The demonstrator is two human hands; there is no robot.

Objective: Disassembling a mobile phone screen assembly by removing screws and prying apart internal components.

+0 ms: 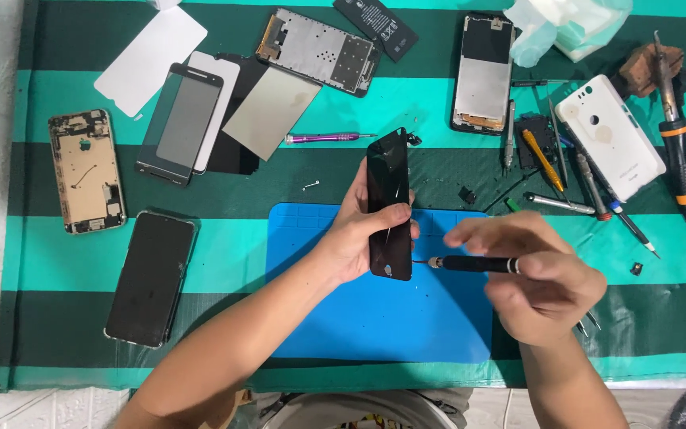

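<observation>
While the left hand [356, 235] grips a thin, glossy black phone panel [389, 205] edge-on above the smooth blue mat [375, 318], its long axis runs away from the person, top end pointing toward the far side of the worktop [438, 111]. The right hand [537, 274] closes its fingers [486, 234] around a slim black screwdriver [470, 263], lying level with its metal tip pointing left at the panel's lower edge. A purple screwdriver [323, 137] lies beyond on the green striped cloth.

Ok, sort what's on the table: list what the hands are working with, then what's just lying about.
In use: left hand holds the black phone panel; right hand holds the screwdriver, over the blue mat.

Lying about: purple screwdriver, white back cover, soldering iron, gold phone frame.
</observation>
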